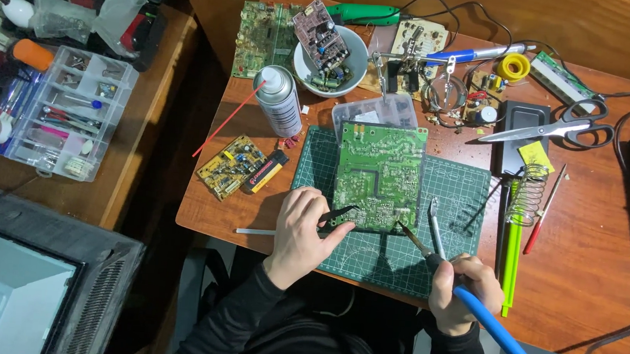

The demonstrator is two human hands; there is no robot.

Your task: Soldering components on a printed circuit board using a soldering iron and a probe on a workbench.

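Lying solder-side up on the green mat (462, 191), the green board (379, 175) sat just ahead of both hands, flat and steady so its joints could be reached. The left hand (302, 231) was curled shut around black tweezers (338, 215), their tips touching the board's near edge. The right hand (462, 291) was closed in a pen grip on the blue-handled iron (493, 326), its tip slanted onto the same edge, close to the tweezers; that seemed a way of working one joint from two sides. A second pointed tool (435, 228) stood up from that fist. Beyond the left hand stood a white spray can (278, 100) with a red straw, and nearer lay a small black-and-yellow packet (265, 172) beside a yellow board (231, 167). Right of the right hand rested a coiled iron stand (527, 193).
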